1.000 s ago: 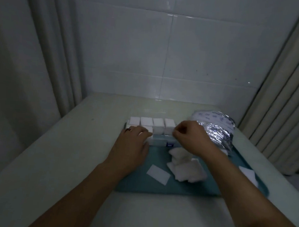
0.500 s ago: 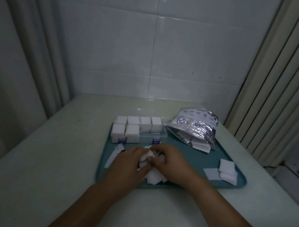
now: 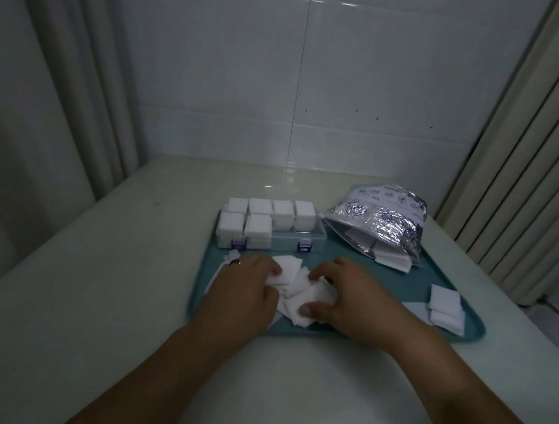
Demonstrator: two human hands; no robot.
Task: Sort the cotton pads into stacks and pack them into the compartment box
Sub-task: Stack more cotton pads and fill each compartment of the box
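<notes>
Both hands on loose pile of cotton pads [image 3: 295, 288] in front of the compartment box [image 3: 271, 230]. Left hand [image 3: 247, 285] & right hand [image 3: 348, 293] curl round the pile. Box sits at back of teal tray [image 3: 396, 290], w/ six stacks in.

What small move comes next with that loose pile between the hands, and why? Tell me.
Probably square up the loose pile of white square cotton pads: both the left hand and the right hand grip it, the pads lie fanned and askew, and the clear plastic compartment box has empty front compartments.
</notes>
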